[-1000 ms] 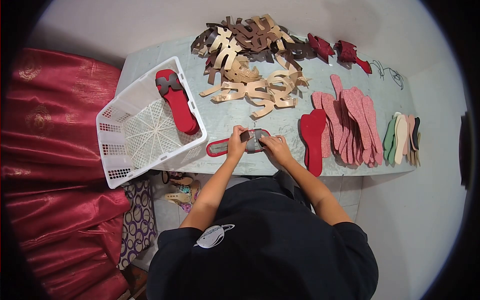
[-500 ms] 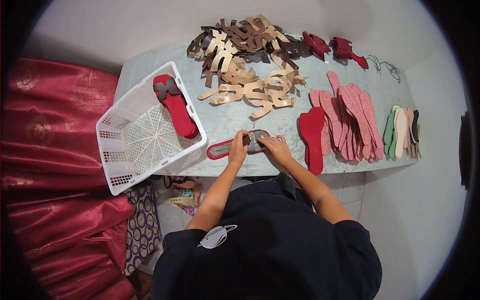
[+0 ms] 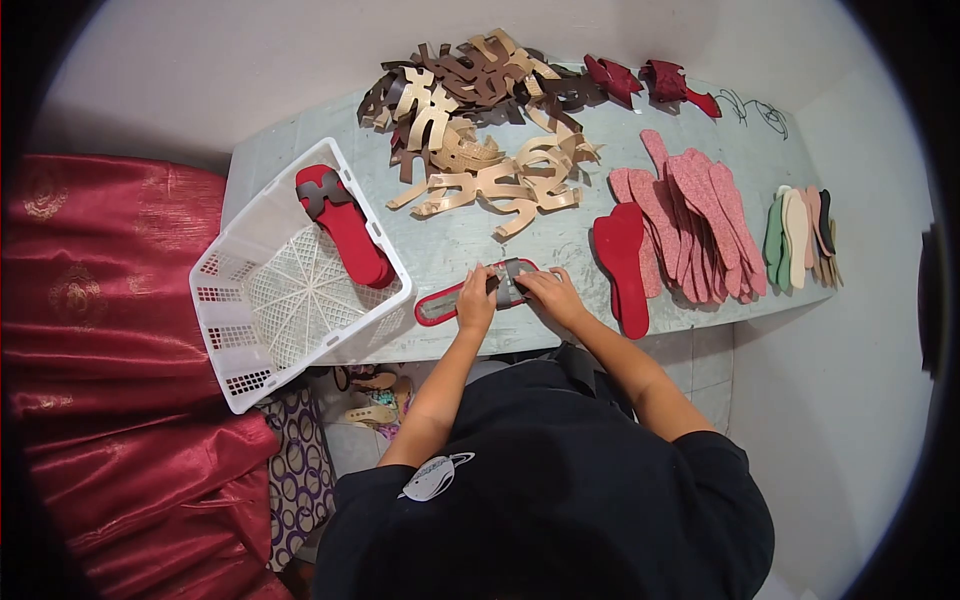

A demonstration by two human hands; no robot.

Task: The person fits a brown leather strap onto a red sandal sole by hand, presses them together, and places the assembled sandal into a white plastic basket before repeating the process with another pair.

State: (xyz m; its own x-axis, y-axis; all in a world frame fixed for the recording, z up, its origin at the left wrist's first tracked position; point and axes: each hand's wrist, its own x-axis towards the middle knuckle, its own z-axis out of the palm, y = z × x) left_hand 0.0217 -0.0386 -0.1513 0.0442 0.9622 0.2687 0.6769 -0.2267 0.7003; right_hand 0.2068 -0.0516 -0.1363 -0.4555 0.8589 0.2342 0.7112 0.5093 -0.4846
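Note:
On the table in front of me lies a sandal sole (image 3: 437, 307), red at the rim and greyish on its upturned face. A dark brown strap (image 3: 515, 284) wraps across its wider part. My left hand (image 3: 477, 298) grips the strap's near-left side, its fingers bent around a dark end. From the other side my right hand (image 3: 550, 292) presses the strap against the sole with curled fingers. Its fingertips are partly hidden. Just right of it rest stacked red soles (image 3: 622, 265).
A white plastic basket (image 3: 400, 290) at left holds a red sandal with dark straps (image 3: 345, 235). Behind my hands is a heap of brown and beige straps (image 3: 490, 185). Pink soles (image 3: 690, 225), several coloured soles (image 3: 797, 240) and dark red straps (image 3: 612, 82) lie to the right.
The view has tilted slightly, shifting the basket and soles in the picture. Both hands stay at the strap in nearly the same pose.

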